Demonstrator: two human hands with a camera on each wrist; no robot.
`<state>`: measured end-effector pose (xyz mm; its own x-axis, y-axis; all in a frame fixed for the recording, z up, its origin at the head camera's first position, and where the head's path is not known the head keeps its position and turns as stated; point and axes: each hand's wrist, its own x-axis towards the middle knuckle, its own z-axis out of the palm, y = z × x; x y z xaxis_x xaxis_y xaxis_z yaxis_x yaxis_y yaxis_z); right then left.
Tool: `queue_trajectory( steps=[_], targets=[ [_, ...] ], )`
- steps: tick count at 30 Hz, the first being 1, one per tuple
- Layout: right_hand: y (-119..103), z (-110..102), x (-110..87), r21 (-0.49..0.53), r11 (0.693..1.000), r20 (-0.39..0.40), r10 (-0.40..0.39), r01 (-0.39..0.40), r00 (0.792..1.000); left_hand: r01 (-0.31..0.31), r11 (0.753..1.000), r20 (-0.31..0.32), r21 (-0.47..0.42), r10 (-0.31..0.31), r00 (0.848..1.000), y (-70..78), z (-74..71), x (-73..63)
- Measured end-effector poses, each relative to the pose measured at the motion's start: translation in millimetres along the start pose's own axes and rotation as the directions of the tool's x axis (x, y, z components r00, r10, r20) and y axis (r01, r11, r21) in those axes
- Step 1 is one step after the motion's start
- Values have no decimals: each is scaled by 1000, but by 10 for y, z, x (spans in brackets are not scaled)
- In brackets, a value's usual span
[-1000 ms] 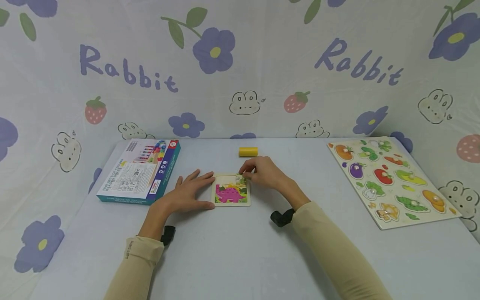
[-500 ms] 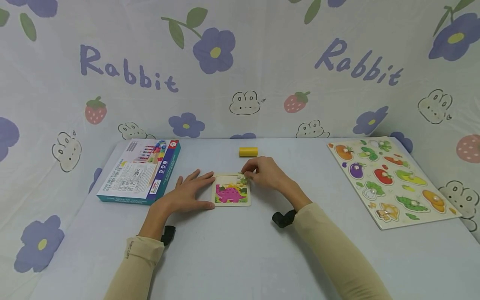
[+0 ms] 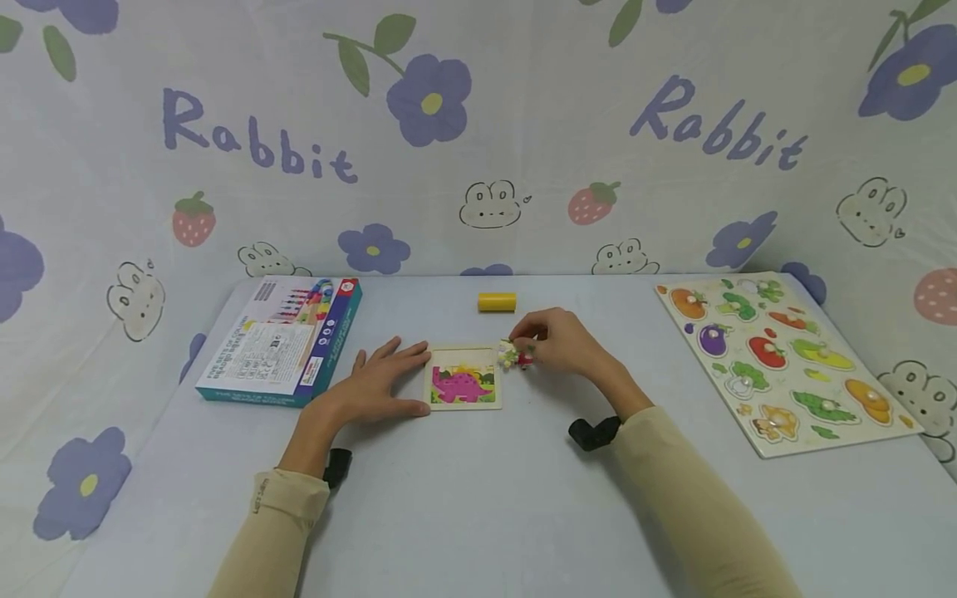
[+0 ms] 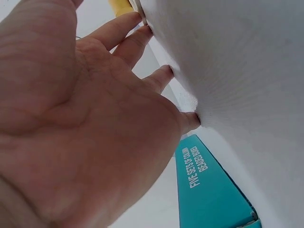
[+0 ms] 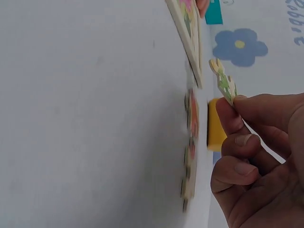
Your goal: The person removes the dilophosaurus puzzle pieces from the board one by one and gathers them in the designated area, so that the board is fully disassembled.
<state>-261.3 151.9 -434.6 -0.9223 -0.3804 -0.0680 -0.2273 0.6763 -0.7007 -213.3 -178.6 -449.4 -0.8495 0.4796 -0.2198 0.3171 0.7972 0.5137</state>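
Note:
A small square wooden puzzle tray (image 3: 465, 408) shows a pink dinosaur picture (image 3: 462, 386) in its lower part, while bare wood shows along its top. Beside it, my left hand (image 3: 377, 386) lies with fingers spread straight, index finger and thumb at the tray's left edge. To the tray's right, my right hand (image 3: 562, 345) pinches a green-and-white puzzle piece (image 5: 224, 81) between thumb and index finger, above the table. Loose puzzle pieces (image 5: 191, 166), partly red, lie on the table under the right hand; its fingers hide most of them in the head view.
Behind the tray stands a yellow cylinder (image 3: 497, 302). A teal-edged toy box (image 3: 257, 340) lies at the left, close to the left hand. On the right is a vegetable peg puzzle board (image 3: 803, 432). A printed cloth (image 3: 419, 183) hangs behind the table.
My right hand has drawn right, away from the tray, with the green-and-white puzzle piece that was at the tray's upper right corner. That corner now shows bare wood. The left hand stays in place.

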Motion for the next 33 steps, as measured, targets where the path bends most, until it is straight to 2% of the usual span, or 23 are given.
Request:
queue_trajectory(
  steps=[9, 19, 33],
  targets=[
    [324, -221, -135, 3, 999, -45, 32, -32, 998, 17, 1000, 9, 10, -17, 1000, 31, -24, -14],
    [615, -406, -277, -39, 996, -58, 78, -81, 995, 2, 1000, 11, 16, -2, 1000, 36, -25, 0],
    [740, -536, -308, -76, 993, -15, 86, -87, 996, 6, 999, 10, 33, -6, 1000, 49, -21, 3]
  ],
)
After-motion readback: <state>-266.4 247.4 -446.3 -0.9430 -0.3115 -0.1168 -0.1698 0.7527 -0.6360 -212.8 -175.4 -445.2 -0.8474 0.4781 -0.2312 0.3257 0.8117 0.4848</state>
